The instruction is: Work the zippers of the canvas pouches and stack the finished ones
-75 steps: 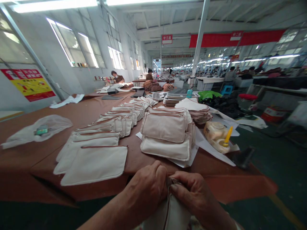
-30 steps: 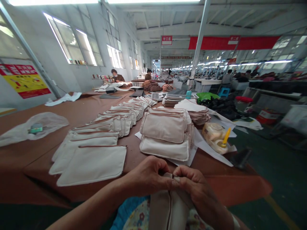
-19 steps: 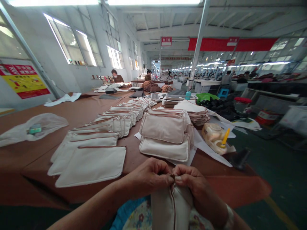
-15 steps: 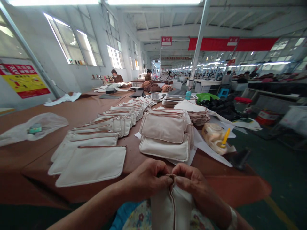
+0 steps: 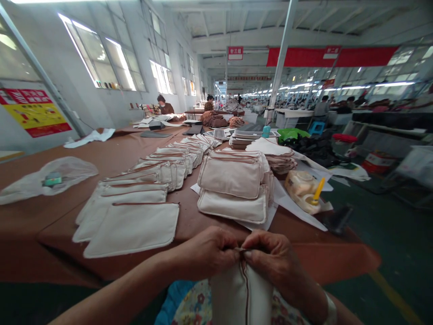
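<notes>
A cream cloth pouch (image 5: 240,293) with brown piping hangs upright in front of me, below the table edge. My left hand (image 5: 206,252) and my right hand (image 5: 274,259) both pinch its top end, fingertips pressed together at the brown zipper end. Beyond them, on the brown table (image 5: 111,158), a row of flat cream pouches (image 5: 135,212) overlaps away from me. A stack of filled pouches (image 5: 233,189) stands to its right.
A plastic jug with a yellow spout (image 5: 304,192) lies on white paper at the table's right edge. A clear plastic bag (image 5: 50,178) lies at the left. Trays and more stacks (image 5: 250,137) sit farther back. People (image 5: 164,104) work at distant tables.
Both hands have stayed pinched on the pouch top, shifting it slightly. The view has tilted a little, so the table appears slightly higher.
</notes>
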{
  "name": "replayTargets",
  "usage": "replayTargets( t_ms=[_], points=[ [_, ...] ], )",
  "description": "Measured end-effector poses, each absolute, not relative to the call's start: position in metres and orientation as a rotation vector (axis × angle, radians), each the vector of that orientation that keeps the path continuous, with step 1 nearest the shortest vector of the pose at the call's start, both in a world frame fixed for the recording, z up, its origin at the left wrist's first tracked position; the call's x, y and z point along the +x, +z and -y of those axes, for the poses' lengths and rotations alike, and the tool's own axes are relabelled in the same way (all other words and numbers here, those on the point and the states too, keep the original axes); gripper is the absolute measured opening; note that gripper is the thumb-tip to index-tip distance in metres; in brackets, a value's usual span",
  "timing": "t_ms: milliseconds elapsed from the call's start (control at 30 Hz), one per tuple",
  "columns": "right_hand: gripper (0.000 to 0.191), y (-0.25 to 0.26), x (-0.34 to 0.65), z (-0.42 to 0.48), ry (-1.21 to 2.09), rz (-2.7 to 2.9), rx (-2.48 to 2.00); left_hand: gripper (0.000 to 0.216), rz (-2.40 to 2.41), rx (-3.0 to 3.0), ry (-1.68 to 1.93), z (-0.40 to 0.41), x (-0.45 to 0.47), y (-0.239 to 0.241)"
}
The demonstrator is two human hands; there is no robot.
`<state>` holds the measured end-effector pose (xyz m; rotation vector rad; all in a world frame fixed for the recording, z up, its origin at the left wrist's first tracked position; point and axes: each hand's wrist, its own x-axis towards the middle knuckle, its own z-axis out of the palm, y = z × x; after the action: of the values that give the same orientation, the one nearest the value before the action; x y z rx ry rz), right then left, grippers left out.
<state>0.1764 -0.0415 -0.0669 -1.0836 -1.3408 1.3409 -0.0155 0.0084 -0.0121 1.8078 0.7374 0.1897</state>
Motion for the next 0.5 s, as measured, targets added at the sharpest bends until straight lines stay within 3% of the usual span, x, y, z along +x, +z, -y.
replayTargets(
  t_ms=[133,300,500],
  points=[
    [0.008,-0.068,0.180,0.050,1.325,1.376,-0.934,0.016,-0.794,1.526,0.214,-0.003,-0.018,-0.021],
    [0.012,-0.061,0.187,0.055,1.061,1.700,-0.799,0.046,-0.812,1.195,0.321,0.007,-0.014,-0.027],
    [0.018,-0.055,0.191,0.056,0.788,1.893,-0.660,0.049,-0.657,1.174,0.215,0.004,-0.012,-0.029]
  ],
)
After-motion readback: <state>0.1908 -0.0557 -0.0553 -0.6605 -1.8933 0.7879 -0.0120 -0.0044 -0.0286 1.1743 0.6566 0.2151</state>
